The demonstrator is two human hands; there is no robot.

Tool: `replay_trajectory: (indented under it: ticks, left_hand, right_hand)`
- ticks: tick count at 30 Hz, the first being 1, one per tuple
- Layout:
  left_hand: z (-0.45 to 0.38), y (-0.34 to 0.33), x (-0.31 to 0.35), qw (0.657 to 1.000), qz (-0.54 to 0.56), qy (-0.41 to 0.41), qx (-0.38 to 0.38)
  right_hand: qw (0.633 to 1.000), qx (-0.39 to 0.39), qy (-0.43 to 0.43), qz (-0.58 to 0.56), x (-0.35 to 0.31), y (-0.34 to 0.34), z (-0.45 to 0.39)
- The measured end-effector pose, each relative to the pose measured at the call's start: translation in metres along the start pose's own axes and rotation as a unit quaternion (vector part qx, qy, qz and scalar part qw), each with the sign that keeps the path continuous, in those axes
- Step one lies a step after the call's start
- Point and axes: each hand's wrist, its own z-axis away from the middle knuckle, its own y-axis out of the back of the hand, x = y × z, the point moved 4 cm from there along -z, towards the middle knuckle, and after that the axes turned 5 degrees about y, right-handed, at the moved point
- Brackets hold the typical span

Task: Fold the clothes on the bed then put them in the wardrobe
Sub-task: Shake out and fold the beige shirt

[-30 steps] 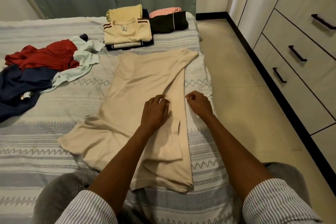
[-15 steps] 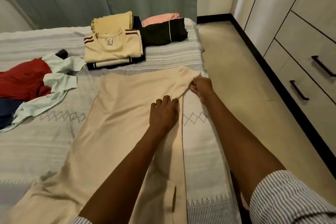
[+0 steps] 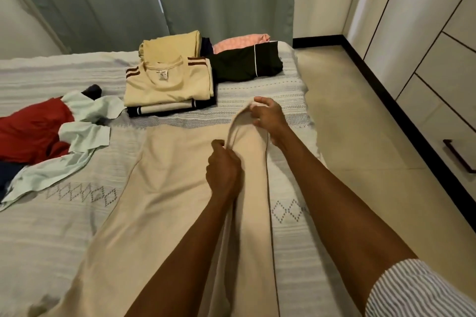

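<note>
From the head view: I've got the beige garment (image 3: 164, 203) laid lengthwise down the bed (image 3: 51, 226), and I'm working its far corner. My right hand (image 3: 268, 117) is pinching the top corner of the cloth, lifted just off the bedspread, fingers curled round the edge. My left hand (image 3: 222, 171) is clenched on the same raised fold a little nearer to me, so a ridge of fabric runs between the two fists. Both grips are on the garment, neither is free.

This looks to me like the folding step, mid-fold: the right-hand strip is being turned in over the body of the garment. Next I'd reckon on carrying that held edge across and laying it flat, keeping the long side straight along the crease, then smoothing it down before folding it shorter.

Beyond my hands sits the folded pile (image 3: 167, 85), cream top with brown stripes uppermost, with a black folded piece (image 3: 247, 63) beside it and something pink (image 3: 239, 44) behind. Off to the left, red cloth (image 3: 33, 134) and a pale green garment (image 3: 85, 134) lie unfolded. The wardrobe (image 3: 438, 46) stands across the floor on the right, drawers closed.
</note>
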Motion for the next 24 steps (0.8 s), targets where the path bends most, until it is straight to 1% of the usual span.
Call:
replay_trajectory:
  ticks: [1,2,3,5,8,12,14,17,19,20,21,23,24]
  left_hand:
    - [-0.007,0.002,-0.007,0.999,-0.017,0.021,-0.021]
    - [-0.012,0.005,-0.012,0.998,-0.043,0.022,-0.041]
    - [-0.015,0.008,-0.016,0.996,-0.067,0.009,-0.053]
    - [-0.015,0.011,-0.019,0.993,-0.094,-0.016,-0.069]
    - [-0.011,0.015,-0.027,0.991,-0.104,-0.026,-0.085]
    - [0.007,0.03,-0.041,0.992,-0.059,-0.032,-0.106]
    - [0.025,0.047,-0.051,0.992,-0.037,-0.056,-0.106]
    - [0.052,0.078,-0.07,0.992,-0.02,-0.099,-0.08]
    - [0.062,0.091,-0.082,0.992,-0.009,-0.109,-0.06]
    - [0.063,0.091,-0.083,0.992,-0.01,-0.108,-0.056]
    - [0.074,0.107,-0.099,0.994,-0.003,-0.102,-0.05]
    - [0.079,0.106,-0.102,0.994,0.008,-0.105,-0.035]
    - [0.108,0.146,-0.131,0.996,0.008,-0.083,-0.018]
  right_hand:
    - [0.996,-0.057,0.006,0.07,0.003,-0.011,0.0]
    - [0.984,-0.103,0.016,0.141,0.007,-0.02,0.001]
    - [0.97,-0.125,0.035,0.208,0.011,-0.024,0.003]
    - [0.941,-0.121,0.079,0.306,0.015,-0.026,0.012]
    - [0.906,-0.109,0.133,0.386,0.012,-0.027,0.035]
    - [0.883,-0.109,0.175,0.421,0.014,-0.03,0.073]
    - [0.875,-0.124,0.193,0.427,0.013,-0.036,0.105]
    - [0.87,-0.153,0.222,0.412,0.01,-0.05,0.153]
    - [0.877,-0.154,0.217,0.4,0.013,-0.055,0.169]
    - [0.878,-0.15,0.211,0.403,0.016,-0.053,0.17]
    - [0.877,-0.153,0.215,0.402,0.016,-0.062,0.188]
    - [0.877,-0.146,0.215,0.404,0.022,-0.059,0.192]
    - [0.873,-0.174,0.233,0.393,0.017,-0.087,0.234]
